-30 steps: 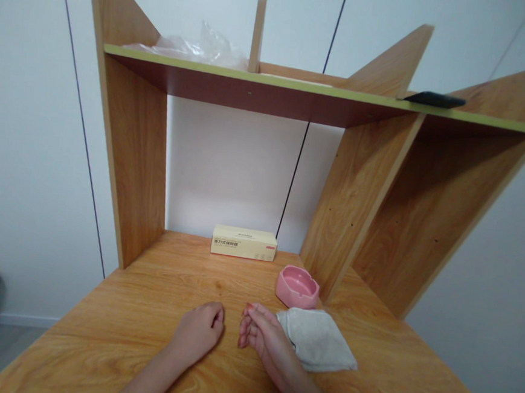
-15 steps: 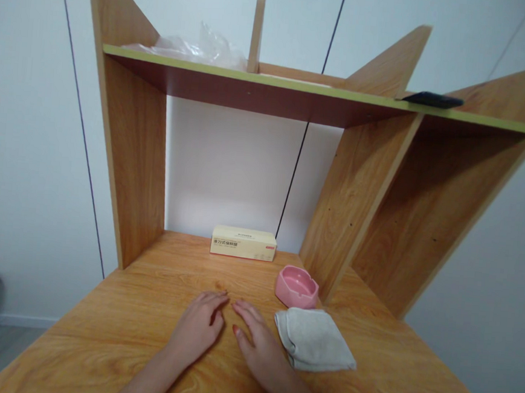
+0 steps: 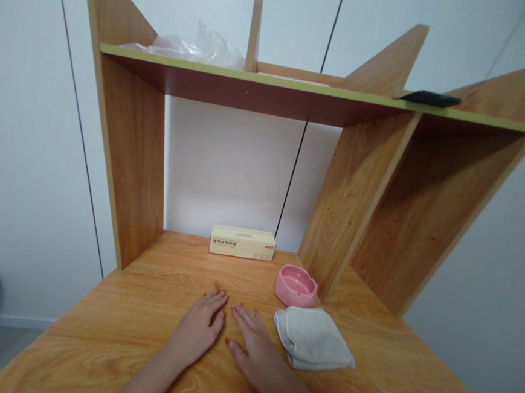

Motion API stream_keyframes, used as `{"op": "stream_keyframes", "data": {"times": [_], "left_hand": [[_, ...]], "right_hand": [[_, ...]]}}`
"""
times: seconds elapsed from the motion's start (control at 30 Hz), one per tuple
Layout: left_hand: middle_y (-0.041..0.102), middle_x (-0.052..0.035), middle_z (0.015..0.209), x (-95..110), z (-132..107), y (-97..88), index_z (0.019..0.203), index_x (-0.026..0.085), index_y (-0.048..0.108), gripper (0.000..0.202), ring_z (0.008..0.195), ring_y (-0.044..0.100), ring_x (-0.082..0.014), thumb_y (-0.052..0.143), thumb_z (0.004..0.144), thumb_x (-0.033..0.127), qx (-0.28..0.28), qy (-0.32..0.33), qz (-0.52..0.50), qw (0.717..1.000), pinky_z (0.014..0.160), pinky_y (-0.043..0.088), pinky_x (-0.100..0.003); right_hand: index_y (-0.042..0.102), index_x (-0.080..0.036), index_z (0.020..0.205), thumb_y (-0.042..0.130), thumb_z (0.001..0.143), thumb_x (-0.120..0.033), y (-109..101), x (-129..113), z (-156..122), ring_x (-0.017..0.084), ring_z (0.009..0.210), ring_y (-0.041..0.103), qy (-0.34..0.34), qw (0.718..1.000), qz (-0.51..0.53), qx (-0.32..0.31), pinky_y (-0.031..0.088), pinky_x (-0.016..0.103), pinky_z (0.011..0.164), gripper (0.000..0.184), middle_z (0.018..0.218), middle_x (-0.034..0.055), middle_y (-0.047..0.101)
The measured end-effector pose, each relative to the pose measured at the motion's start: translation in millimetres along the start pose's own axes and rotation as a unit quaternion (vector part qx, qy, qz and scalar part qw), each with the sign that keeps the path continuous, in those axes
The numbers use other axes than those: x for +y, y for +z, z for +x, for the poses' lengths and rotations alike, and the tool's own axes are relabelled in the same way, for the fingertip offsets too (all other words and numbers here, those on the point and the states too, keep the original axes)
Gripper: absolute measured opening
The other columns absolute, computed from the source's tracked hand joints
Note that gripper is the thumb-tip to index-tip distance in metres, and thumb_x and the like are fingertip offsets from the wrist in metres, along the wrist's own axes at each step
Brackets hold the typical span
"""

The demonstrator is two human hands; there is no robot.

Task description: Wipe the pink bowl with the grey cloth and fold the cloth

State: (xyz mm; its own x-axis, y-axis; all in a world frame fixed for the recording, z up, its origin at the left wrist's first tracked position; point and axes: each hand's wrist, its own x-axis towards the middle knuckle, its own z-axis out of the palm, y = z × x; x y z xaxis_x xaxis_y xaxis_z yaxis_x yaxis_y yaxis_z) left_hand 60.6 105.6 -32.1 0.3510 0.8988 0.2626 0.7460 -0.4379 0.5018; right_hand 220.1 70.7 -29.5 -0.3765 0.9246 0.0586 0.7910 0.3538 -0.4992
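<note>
Palms down on light wooden surface [image 3: 111, 324]: left hand [image 3: 197, 330], right hand [image 3: 253, 350]; both grips wide, empty. Just beside right hand: folded grey cloth [image 3: 312, 346]; pink glossy ashtray [image 3: 296, 286] behind cloth.

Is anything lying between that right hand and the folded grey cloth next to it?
Nothing visible does. The right hand lies flat and open on the desk; the grey cloth sits just to its right, with only bare wood between them. The pink dish stands behind the cloth, outside that gap.
</note>
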Motion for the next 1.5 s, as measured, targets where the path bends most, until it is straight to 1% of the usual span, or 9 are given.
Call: {"op": "stream_keyframes", "data": {"times": [0.1, 0.37, 0.67, 0.93, 1.13, 1.37, 1.5], "left_hand": [[0.047, -0.0081, 0.125, -0.5, -0.7, 2.1, 0.117, 0.014, 0.052, 0.042, 0.118, 0.04, -0.0186, 0.035, 0.08, 0.024, -0.014, -0.006, 0.006, 1.0, 0.102, 0.028, -0.037], [0.042, -0.0106, 0.128, -1.4, -0.7, 2.3, 0.121, 0.01, 0.047, 0.045, 0.12, 0.037, -0.0201, 0.033, 0.082, 0.026, -0.054, 0.013, 0.046, 0.997, 0.102, 0.026, -0.039], [0.044, -0.0093, 0.128, -1.7, -1.3, 1.6, 0.12, 0.015, 0.049, 0.043, 0.12, 0.038, -0.0206, 0.037, 0.081, 0.028, -0.044, 0.022, 0.053, 0.997, 0.101, 0.028, -0.039], [0.044, -0.0085, 0.127, -1.1, -2.2, 1.4, 0.119, 0.017, 0.05, 0.042, 0.119, 0.038, -0.021, 0.039, 0.08, 0.028, -0.036, 0.022, 0.044, 0.998, 0.101, 0.029, -0.04], [0.042, -0.0101, 0.129, 0.7, -1.0, -0.7, 0.121, 0.013, 0.048, 0.044, 0.121, 0.036, -0.0209, 0.036, 0.081, 0.027, -0.056, 0.013, 0.057, 0.997, 0.101, 0.027, -0.039], [0.043, -0.0111, 0.128, 0.8, -2.3, -0.6, 0.12, 0.013, 0.049, 0.044, 0.12, 0.037, -0.0221, 0.038, 0.08, 0.027, -0.046, 0.017, 0.042, 0.998, 0.101, 0.028, -0.04], [0.045, -0.0091, 0.127, 1.0, -2.1, -0.8, 0.119, 0.016, 0.05, 0.043, 0.119, 0.038, -0.0215, 0.039, 0.079, 0.026, -0.037, 0.021, 0.035, 0.998, 0.1, 0.029, -0.04]], "right_hand": [[0.033, -0.008, 0.13, 0.037, 0.081, -0.031, -0.7, -0.3, 0.3, 0.019, 0.128, 0.021, -0.003, 1.0, -0.008, -0.004, 0.013, 0.037, 0.107, 0.054, 0.137, 0.0092, 0.029], [0.031, -0.008, 0.131, 0.035, 0.082, -0.033, -0.3, 1.1, 0.5, 0.018, 0.128, 0.02, -0.003, 1.0, -0.014, -0.012, 0.013, 0.036, 0.107, 0.055, 0.138, 0.0092, 0.028], [0.033, -0.007, 0.13, 0.035, 0.082, -0.032, -0.7, -0.9, 0.1, 0.019, 0.127, 0.021, -0.003, 1.0, -0.017, -0.005, 0.013, 0.037, 0.107, 0.054, 0.137, 0.0099, 0.029], [0.033, -0.009, 0.13, 0.037, 0.081, -0.032, -0.1, -0.1, 0.2, 0.019, 0.127, 0.021, -0.004, 1.0, -0.012, 0.0, 0.014, 0.037, 0.106, 0.054, 0.137, 0.0081, 0.029], [0.033, -0.008, 0.13, 0.037, 0.081, -0.032, 0.6, 0.6, 0.7, 0.019, 0.127, 0.021, 0.0, 1.0, -0.018, -0.005, 0.014, 0.036, 0.106, 0.054, 0.137, 0.009, 0.029], [0.032, -0.008, 0.131, 0.036, 0.081, -0.032, 0.7, 1.0, 1.4, 0.018, 0.128, 0.021, 0.0, 1.0, -0.022, -0.011, 0.013, 0.036, 0.106, 0.055, 0.138, 0.0088, 0.028], [0.034, -0.009, 0.13, 0.037, 0.081, -0.031, -0.4, -1.0, 0.3, 0.018, 0.127, 0.022, -0.003, 1.0, -0.017, 0.002, 0.014, 0.037, 0.106, 0.054, 0.137, 0.0084, 0.03]]}}
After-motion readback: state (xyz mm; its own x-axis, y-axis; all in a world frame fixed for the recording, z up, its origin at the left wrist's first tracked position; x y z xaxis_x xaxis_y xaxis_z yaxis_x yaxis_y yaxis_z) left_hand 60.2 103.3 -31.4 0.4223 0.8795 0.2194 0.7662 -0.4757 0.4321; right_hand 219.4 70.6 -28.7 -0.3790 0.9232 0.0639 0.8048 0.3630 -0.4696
